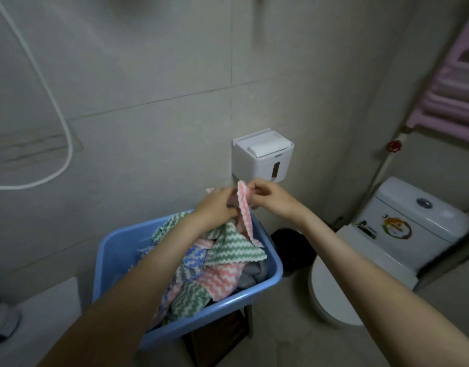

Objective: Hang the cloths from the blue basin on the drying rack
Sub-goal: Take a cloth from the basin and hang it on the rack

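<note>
Both hands up over the basin, working one cloth between them.

- Left hand (215, 205): fingers curled, gripping the upper part of a pink-and-white wavy-striped microfibre cloth (244, 211).
- Right hand (270, 200): thumb and fingertips pinch the top edge of the same cloth, just beside the left hand.
- The cloth hangs as a narrow strip from the two grips. Its lower end trails down to the far right rim of the basin, over the pile. Can't tell if the tip touches the rim.
- Rectangular blue plastic basin (114, 255): sits below the hands on a dark wooden stool (222, 337) and is full of crumpled cloths.
- In the pile: a green-and-white zigzag cloth (234, 246) on top, with pink, blue and grey ones beneath and around it. Left forearm crosses over the pile.
- Pink tubular drying rack (453, 96): upper right on the side wall, well apart from hands and basin. Blurred.
- White plastic tissue box (265, 157) on the tiled wall, directly behind the hands.
- White ceramic toilet (413, 215) at right, lid down, sticker on the tank.
- Black bin (294, 247) between basin and toilet.
- White hose (51, 88) loops down the wall at left.
- Small red valve handle (394, 146) on the pipe below the rack.
</note>
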### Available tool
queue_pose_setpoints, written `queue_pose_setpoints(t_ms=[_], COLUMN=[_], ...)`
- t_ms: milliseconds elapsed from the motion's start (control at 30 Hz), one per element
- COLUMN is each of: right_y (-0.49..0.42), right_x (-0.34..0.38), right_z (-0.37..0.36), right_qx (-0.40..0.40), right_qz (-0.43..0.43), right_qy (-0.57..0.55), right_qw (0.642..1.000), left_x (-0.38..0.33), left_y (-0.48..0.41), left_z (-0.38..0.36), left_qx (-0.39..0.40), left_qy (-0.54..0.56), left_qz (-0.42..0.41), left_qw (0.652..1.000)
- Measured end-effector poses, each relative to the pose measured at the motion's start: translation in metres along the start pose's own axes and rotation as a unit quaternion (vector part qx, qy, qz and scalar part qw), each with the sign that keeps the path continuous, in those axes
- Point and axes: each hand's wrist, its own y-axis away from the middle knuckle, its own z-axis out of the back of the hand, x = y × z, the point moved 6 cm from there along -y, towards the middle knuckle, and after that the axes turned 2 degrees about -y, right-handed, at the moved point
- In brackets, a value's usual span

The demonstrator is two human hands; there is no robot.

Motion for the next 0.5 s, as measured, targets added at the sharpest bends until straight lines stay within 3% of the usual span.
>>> queue_pose_setpoints(t_ms=[200, 333, 500], right_y=[0.016, 0.026, 0.039], right_x=[0.01, 0.022, 0.036], right_z=[0.018, 0.016, 0.043], right_qx=[0.009, 0.05, -0.078], right_qz=[-0.022, -0.007, 0.062], right_qy=[-0.103, -0.088, -0.067], right_qw=[0.994, 0.995, 0.993], left_x=[-0.022, -0.042, -0.081], left_y=[-0.003, -0.003, -0.002], left_z=[0.023, 0.032, 0.04], left_qx=[-0.032, -0.05, -0.109], left_qy=[-0.003, -0.017, -0.011], left_qz=[0.004, -0.006, -0.036], left_qw=[0.999, 0.999, 0.993])
